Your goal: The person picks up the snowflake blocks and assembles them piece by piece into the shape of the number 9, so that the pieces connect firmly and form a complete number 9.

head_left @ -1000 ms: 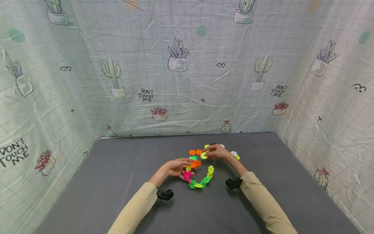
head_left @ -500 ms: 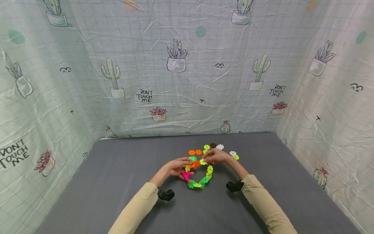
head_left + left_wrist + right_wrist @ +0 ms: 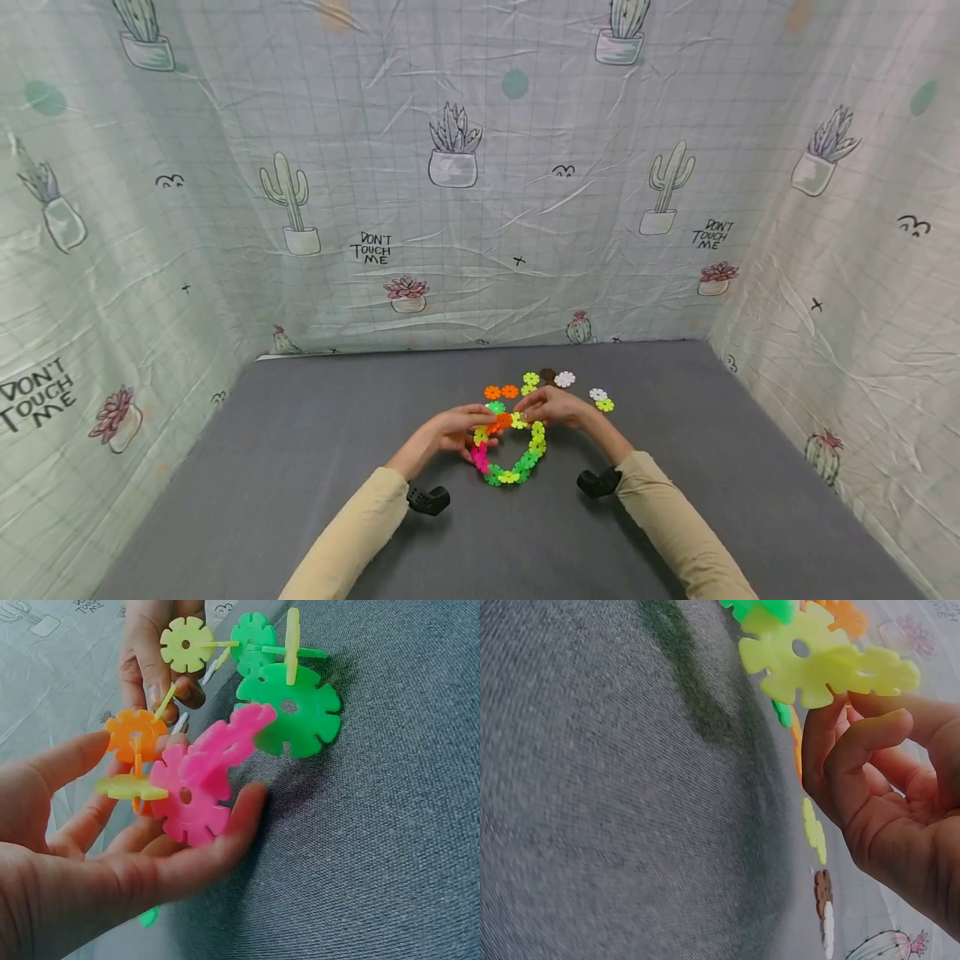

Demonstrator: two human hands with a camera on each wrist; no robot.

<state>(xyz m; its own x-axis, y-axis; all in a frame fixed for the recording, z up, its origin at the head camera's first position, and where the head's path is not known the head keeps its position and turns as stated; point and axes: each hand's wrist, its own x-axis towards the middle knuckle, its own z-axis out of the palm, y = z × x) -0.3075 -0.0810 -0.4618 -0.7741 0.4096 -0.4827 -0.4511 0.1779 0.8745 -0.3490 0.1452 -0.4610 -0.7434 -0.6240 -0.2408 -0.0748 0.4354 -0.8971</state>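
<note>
A chain of slotted flower-shaped plastic discs curves into a ring between my hands, in green, yellow, pink and orange. My left hand holds it at the left, its fingers at the orange disc. In the left wrist view, pink discs sit above the thumb side of that hand, and a large green disc is close over the cloth. My right hand pinches a yellow disc right at the orange end. In the right wrist view, larger yellow discs overlap its fingertips.
Beyond the hands lie loose discs: orange ones, yellow, brown, white and green. Another white disc and yellow disc lie farther right. A printed curtain backs the grey table.
My right hand has brought a yellow disc from the loose pieces toward me and left, up against the orange end of the chain. My left hand keeps its hold, nearly still.
</note>
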